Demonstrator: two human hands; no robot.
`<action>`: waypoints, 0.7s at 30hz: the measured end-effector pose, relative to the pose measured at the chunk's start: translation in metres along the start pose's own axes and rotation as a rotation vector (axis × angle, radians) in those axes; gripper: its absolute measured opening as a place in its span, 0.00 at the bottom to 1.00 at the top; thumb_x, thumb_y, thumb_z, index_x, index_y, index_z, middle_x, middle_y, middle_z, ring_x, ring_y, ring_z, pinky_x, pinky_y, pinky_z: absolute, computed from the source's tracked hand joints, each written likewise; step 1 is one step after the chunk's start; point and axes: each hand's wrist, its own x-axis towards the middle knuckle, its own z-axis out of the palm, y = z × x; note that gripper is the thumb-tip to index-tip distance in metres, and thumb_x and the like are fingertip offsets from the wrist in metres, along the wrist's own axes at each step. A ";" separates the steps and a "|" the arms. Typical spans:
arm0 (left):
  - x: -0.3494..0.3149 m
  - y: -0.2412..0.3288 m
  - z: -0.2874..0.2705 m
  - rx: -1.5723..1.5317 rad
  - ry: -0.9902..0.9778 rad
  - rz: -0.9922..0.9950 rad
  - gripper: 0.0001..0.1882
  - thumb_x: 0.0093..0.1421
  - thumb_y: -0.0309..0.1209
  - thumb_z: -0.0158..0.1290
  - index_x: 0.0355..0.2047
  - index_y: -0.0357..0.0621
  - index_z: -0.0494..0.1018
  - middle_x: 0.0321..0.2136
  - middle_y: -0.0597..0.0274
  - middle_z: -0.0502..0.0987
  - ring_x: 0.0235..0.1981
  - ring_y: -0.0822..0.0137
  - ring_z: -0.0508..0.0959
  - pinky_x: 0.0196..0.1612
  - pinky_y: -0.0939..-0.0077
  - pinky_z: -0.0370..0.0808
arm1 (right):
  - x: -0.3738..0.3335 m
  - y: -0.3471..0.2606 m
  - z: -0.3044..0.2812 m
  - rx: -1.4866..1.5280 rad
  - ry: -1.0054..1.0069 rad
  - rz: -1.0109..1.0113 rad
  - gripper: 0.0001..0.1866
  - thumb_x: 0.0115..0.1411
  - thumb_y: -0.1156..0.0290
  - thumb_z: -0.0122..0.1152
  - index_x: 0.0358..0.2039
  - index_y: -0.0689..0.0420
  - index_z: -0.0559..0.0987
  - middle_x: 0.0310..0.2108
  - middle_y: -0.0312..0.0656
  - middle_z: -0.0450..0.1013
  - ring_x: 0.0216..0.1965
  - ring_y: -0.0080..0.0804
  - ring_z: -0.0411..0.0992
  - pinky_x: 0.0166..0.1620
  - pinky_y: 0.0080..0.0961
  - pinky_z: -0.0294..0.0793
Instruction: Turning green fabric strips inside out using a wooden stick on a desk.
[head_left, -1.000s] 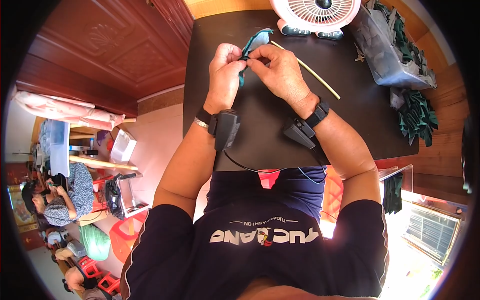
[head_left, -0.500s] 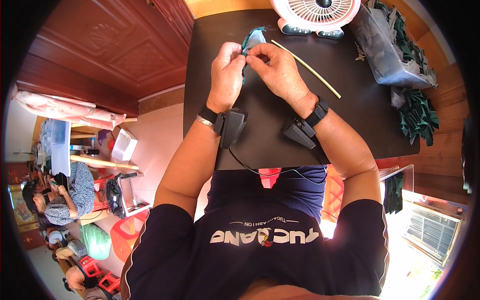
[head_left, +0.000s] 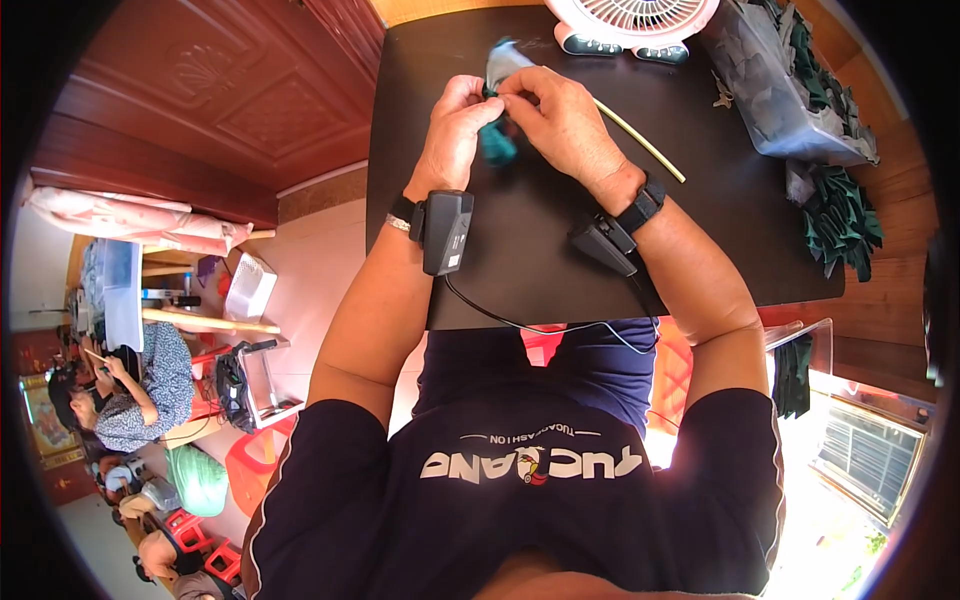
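My left hand point(head_left: 458, 132) and my right hand point(head_left: 562, 125) meet over the far part of the dark table point(head_left: 580, 230). Between their fingertips they pinch a small dark green cloth piece point(head_left: 497, 145) with a pale grey-blue side. One part of the cloth sticks up past my fingers, and a blurred green part hangs below them. Both hands are closed, thumbs and forefingers nearly touching. A thin pale green stick point(head_left: 645, 142) lies on the table beside my right hand, its far end hidden behind that hand.
A pink fan point(head_left: 640, 40) stands at the far edge. To the right, a clear plastic bin point(head_left: 770, 125) holds grey and green cloth pieces, with a green cloth bundle point(head_left: 842, 225) below it. A cable point(head_left: 500, 315) runs from my left wrist device. People sit at the far left.
The green part of the cloth has swung out below my fingers and shows more. My right hand has shifted slightly away from me, now covering the stick's far end.
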 end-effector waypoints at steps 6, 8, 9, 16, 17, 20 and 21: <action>-0.005 0.020 -0.001 0.006 -0.118 -0.161 0.03 0.58 0.26 0.49 0.31 0.41 0.66 0.24 0.61 0.72 0.20 0.70 0.73 0.26 0.78 0.70 | 0.002 0.005 -0.005 0.014 -0.040 -0.011 0.09 0.54 0.68 0.55 0.31 0.60 0.76 0.27 0.46 0.74 0.31 0.43 0.73 0.35 0.34 0.71; -0.002 0.018 -0.005 0.084 -0.117 -0.127 0.03 0.58 0.26 0.48 0.31 0.41 0.67 0.23 0.62 0.72 0.21 0.71 0.73 0.26 0.78 0.70 | 0.005 0.006 -0.007 0.088 -0.182 0.111 0.09 0.55 0.68 0.55 0.31 0.60 0.76 0.29 0.47 0.74 0.31 0.44 0.73 0.35 0.35 0.71; -0.001 0.017 -0.007 0.162 -0.117 -0.092 0.02 0.58 0.25 0.48 0.30 0.41 0.67 0.23 0.63 0.71 0.21 0.71 0.73 0.25 0.78 0.70 | 0.004 0.005 -0.007 0.089 -0.183 0.112 0.09 0.55 0.68 0.55 0.31 0.60 0.76 0.29 0.47 0.74 0.31 0.44 0.73 0.35 0.35 0.71; -0.008 0.016 0.004 0.689 0.087 0.192 0.06 0.53 0.21 0.47 0.32 0.36 0.68 0.20 0.57 0.72 0.22 0.68 0.73 0.27 0.72 0.69 | -0.002 -0.001 -0.001 -0.160 -0.051 -0.127 0.07 0.55 0.68 0.55 0.30 0.58 0.75 0.31 0.45 0.73 0.32 0.47 0.72 0.36 0.37 0.71; -0.009 0.017 0.005 0.729 0.073 0.241 0.07 0.53 0.21 0.46 0.33 0.36 0.68 0.19 0.57 0.71 0.22 0.67 0.72 0.28 0.72 0.69 | -0.002 -0.003 -0.001 -0.185 -0.046 -0.148 0.07 0.55 0.68 0.55 0.29 0.58 0.75 0.31 0.45 0.73 0.32 0.47 0.72 0.36 0.37 0.71; -0.010 0.017 0.006 0.736 0.083 0.265 0.08 0.54 0.22 0.45 0.36 0.37 0.69 0.19 0.56 0.71 0.22 0.68 0.71 0.28 0.72 0.69 | -0.002 -0.002 0.003 -0.113 0.028 -0.153 0.07 0.55 0.67 0.56 0.30 0.58 0.75 0.30 0.44 0.73 0.31 0.46 0.72 0.35 0.36 0.72; -0.010 0.017 0.007 0.702 0.103 0.241 0.09 0.55 0.22 0.44 0.37 0.37 0.70 0.20 0.57 0.72 0.22 0.69 0.71 0.28 0.73 0.69 | -0.003 -0.003 0.004 -0.111 0.027 -0.155 0.07 0.55 0.67 0.56 0.30 0.58 0.75 0.30 0.44 0.73 0.31 0.46 0.72 0.35 0.36 0.72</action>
